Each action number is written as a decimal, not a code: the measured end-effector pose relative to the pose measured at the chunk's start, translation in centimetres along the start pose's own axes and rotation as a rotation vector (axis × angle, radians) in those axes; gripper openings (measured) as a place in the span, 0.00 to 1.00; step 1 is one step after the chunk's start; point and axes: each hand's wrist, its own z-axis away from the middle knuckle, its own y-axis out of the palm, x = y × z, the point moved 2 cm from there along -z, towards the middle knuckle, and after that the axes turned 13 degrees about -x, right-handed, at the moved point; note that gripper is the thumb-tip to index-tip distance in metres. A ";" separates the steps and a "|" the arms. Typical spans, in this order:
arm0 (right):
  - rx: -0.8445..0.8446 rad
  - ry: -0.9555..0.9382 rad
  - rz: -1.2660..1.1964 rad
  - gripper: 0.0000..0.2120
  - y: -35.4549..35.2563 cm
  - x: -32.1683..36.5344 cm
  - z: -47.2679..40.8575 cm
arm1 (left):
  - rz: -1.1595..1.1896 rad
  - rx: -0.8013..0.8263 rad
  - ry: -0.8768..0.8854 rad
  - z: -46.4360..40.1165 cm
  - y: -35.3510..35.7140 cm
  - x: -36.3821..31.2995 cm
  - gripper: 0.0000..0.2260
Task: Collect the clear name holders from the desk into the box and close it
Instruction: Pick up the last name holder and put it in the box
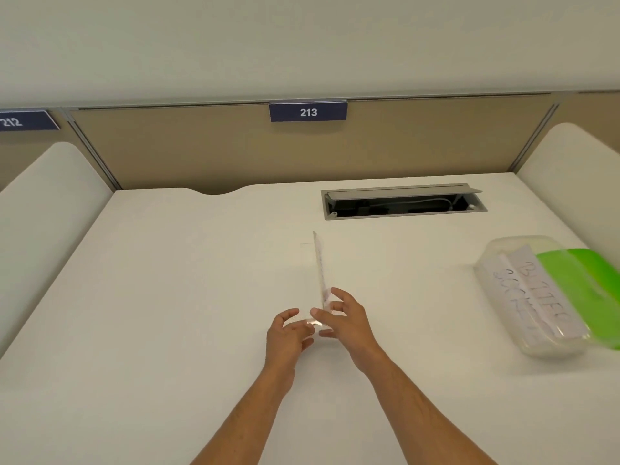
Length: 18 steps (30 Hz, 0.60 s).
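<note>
I pinch the near end of a clear name holder (pixel 320 276) between my left hand (pixel 288 333) and right hand (pixel 345 322), fingers curled on it; it juts toward twelve o'clock, edge-on. The clear box (pixel 533 297) sits at three o'clock on the desk (pixel 167 297), green lid (pixel 590 290) beside it.

The clear name holder (pixel 320 273) is see-through, so its edges are hard to find, and its low end hides behind the fingers of the right hand (pixel 345 318) and left hand (pixel 288 335). Both arms run off the bottom edge. The green lid (pixel 583 286) is cut off at the right edge. The papers inside the box (pixel 503 297) look smeary; the writing is hard to read. The sign marked 212 (pixel 23 120) is cut at the left edge.
</note>
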 end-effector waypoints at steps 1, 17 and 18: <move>0.011 -0.003 -0.003 0.41 -0.6 0.1 0.1 | -0.019 0.017 -0.011 0.1 0.3 0.0 0.14; 0.042 -0.186 0.308 0.35 -10.8 0.1 0.1 | 0.030 0.066 0.066 -0.7 3.2 -2.7 0.24; 0.038 -0.202 0.342 0.36 -11.2 0.1 0.1 | 0.028 0.074 0.077 -0.8 3.2 -2.8 0.23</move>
